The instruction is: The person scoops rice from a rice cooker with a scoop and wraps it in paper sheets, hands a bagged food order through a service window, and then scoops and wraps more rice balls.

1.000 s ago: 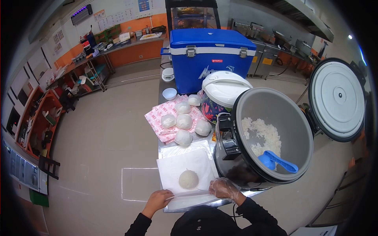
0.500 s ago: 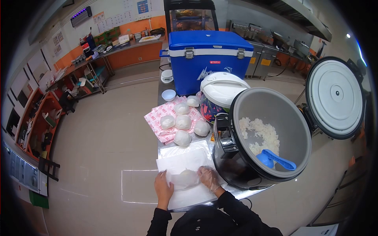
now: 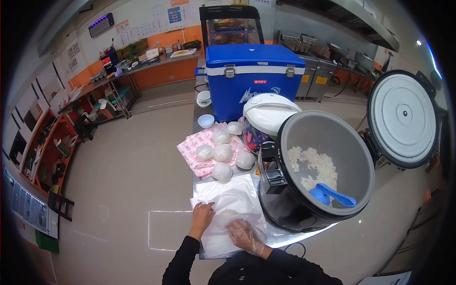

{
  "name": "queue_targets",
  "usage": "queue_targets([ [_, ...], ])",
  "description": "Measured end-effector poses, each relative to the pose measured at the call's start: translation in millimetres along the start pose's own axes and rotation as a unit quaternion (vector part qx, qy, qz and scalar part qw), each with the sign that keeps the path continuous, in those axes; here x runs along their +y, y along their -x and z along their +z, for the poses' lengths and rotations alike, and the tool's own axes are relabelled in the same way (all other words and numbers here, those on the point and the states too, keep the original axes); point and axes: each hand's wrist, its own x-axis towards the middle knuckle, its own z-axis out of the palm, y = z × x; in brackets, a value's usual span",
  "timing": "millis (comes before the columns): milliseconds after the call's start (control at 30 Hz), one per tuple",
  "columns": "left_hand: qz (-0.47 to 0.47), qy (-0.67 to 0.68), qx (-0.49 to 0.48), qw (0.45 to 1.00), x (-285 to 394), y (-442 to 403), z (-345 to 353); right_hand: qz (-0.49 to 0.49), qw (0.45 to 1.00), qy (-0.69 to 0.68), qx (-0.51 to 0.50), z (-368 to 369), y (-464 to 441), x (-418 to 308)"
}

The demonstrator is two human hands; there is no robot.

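Observation:
A white sheet of wrapping paper (image 3: 223, 244) lies in front of me on the metal table, partly folded over a pale lump of rice (image 3: 228, 212). My bare left hand (image 3: 203, 217) pinches the paper's left side, fingertips close together near the lump. In a clear plastic glove, my right hand (image 3: 244, 235) rests across the paper just below the rice, fingers stretched leftward; its fingertips touch the folded paper. Beyond the hands lie more white sheets (image 3: 202, 188). Several wrapped rice balls (image 3: 222, 171) sit further up, some on pink-and-white printed paper (image 3: 187, 148).
On the right stands a large rice cooker (image 3: 358, 183), lid (image 3: 403, 114) raised, with rice (image 3: 313, 164) and a blue scoop (image 3: 335, 194) inside. Behind are a white-lidded flowered container (image 3: 270, 111), a blue cooler box (image 3: 256, 85), a small bowl (image 3: 205, 120) and a scale (image 3: 203, 98).
The near part of the paper has come up over the rice. My right hand has moved down and left across the paper; my left hand has shifted slightly up and right.

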Motion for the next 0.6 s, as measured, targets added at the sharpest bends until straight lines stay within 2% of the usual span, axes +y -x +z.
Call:
queue_targets([
  [33, 0.0, -0.015, -0.006, 1.0, 4.2, -3.5, -2.7, 0.0, 1.0, -0.004, -0.02, 0.5, 1.2, -1.3],
  [133, -0.074, 0.147, 0.008, 0.986, 15.1, -11.1, -9.8, 0.014, 0.999, -0.022, -0.037, 0.5, 4.5, -0.3],
  [333, -0.075, 0.031, -0.053, 0.995, 1.5, -43.7, -2.8, 0.014, 0.998, -0.033, -0.057, 9.4, 7.1, 4.6],
  [433, -0.023, -0.065, -0.071, 0.995, 8.7, -59.3, -19.7, 0.059, 0.995, -0.007, -0.084, 10.9, 9.9, 0.5],
  [533, -0.009, -0.053, -0.086, 0.995, 21.0, -69.1, -36.7, 0.048, 0.996, -0.033, -0.065, 11.9, 10.1, 2.7],
  [567, 0.028, -0.048, -0.035, 0.998, 36.6, -66.6, -47.5, 0.04, 0.997, -0.031, -0.058, 15.0, 10.9, 4.8],
  [600, 0.064, 0.005, -0.046, 0.997, 34.5, -65.3, -45.8, 0.031, 0.998, -0.029, -0.051, 19.4, 11.5, 6.9],
])
